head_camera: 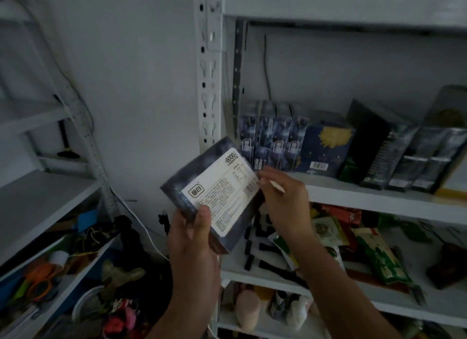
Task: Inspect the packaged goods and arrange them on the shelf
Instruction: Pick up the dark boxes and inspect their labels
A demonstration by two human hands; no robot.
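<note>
A person's left hand (192, 240) grips the near corner of a dark packet (217, 187) with a white label, thumb pressed on its face. The right hand (283, 199) pinches its right edge, holding it tilted before a white shelf (353, 194). Farther back, matching boxes (273, 141) stand upright beside a navy box (326, 149).

Left hand (192, 240), right hand (283, 202) and both forearms (341, 288) are bare.

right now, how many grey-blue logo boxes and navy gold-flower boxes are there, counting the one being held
grey-blue logo boxes standing on the shelf: 4
grey-blue logo box held by left hand and right hand: 1
navy box with gold flower: 1
total: 6
</note>
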